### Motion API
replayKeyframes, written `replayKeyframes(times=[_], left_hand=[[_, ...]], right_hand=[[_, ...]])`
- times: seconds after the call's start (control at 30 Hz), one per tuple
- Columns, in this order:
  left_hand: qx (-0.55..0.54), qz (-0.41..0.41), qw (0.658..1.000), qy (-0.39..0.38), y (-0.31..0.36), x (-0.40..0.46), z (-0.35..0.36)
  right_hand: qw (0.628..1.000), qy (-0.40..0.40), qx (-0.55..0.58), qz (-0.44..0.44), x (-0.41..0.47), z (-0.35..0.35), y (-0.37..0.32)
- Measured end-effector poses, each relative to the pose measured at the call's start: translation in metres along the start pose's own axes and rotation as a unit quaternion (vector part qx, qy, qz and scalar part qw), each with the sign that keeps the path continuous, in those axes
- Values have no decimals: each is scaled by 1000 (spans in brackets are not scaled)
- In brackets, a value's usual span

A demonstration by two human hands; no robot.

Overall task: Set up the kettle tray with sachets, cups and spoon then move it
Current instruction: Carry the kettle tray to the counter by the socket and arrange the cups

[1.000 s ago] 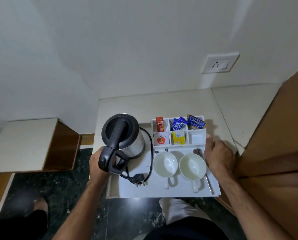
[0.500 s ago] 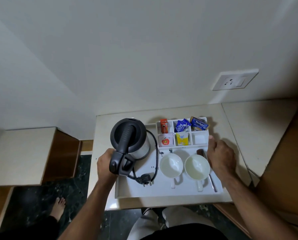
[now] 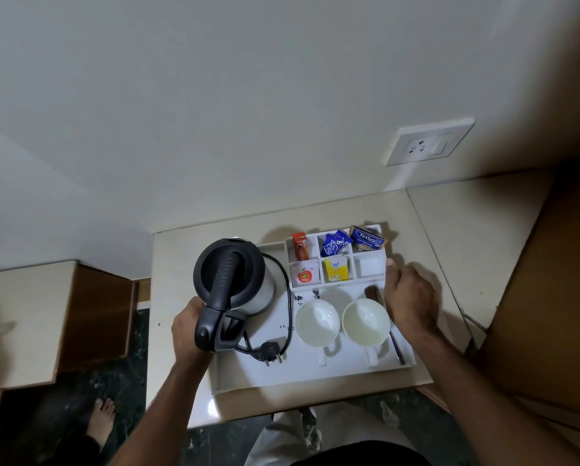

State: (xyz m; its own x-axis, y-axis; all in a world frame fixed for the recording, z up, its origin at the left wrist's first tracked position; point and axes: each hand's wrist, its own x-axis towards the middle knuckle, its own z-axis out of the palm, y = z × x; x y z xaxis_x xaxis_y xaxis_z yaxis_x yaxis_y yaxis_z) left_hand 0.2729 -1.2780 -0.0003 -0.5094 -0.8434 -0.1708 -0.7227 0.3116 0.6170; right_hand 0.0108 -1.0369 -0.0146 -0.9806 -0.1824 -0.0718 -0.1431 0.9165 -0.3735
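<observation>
A white tray rests on a cream counter. On its left stands a black-lidded kettle with its cord and plug coiled beside it. Two white cups sit side by side, and a spoon lies along the right wall. Sachets fill the divided compartments at the back. My left hand grips the tray's left edge next to the kettle handle. My right hand grips the right edge.
A wall socket is above the counter on the white wall. A wooden panel rises at the right. A lower wooden side table stands at the left. Dark marble floor and a bare foot lie below.
The tray has moved forward from over the floor fully onto the counter, toward the wall. Both hands stay on its edges.
</observation>
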Motion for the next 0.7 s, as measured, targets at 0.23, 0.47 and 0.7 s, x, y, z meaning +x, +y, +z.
replayKeyframes(times=[0.23, 0.47, 0.7], left_hand=[[42, -35, 998, 0, -11, 13, 9], [96, -44, 994, -10, 7, 22, 3], [231, -49, 971, -34, 18, 41, -12]], right_hand=[[1000, 3, -17, -13, 7, 5, -5], [999, 30, -32, -11, 11, 7, -16], [995, 24, -57, -76, 31, -1, -19]])
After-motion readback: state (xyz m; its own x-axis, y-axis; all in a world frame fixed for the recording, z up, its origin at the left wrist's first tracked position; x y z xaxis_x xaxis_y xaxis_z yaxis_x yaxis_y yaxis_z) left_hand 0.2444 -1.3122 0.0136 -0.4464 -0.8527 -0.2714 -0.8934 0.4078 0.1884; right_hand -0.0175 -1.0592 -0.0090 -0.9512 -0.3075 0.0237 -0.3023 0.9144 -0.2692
